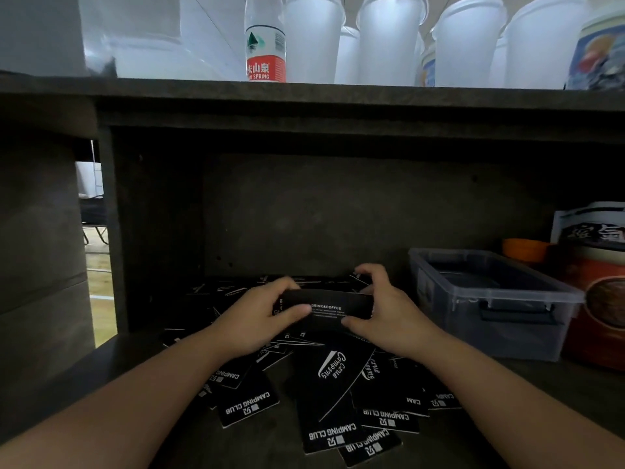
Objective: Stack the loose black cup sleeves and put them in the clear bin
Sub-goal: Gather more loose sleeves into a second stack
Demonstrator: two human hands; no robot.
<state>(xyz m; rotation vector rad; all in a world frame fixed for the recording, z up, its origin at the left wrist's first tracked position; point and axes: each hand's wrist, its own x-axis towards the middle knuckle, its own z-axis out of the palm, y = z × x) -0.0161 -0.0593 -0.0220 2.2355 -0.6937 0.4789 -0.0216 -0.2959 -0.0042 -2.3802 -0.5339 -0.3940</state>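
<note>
Loose cup sleeves (324, 394) scattered on lower shelf (101, 374), centre | one stack of sleeves (326, 308) held above pile between left hand (260, 319) and right hand (382, 316) | bin (490, 299) set right of pile | bottle (265, 42) stood on upper shelf.
</note>
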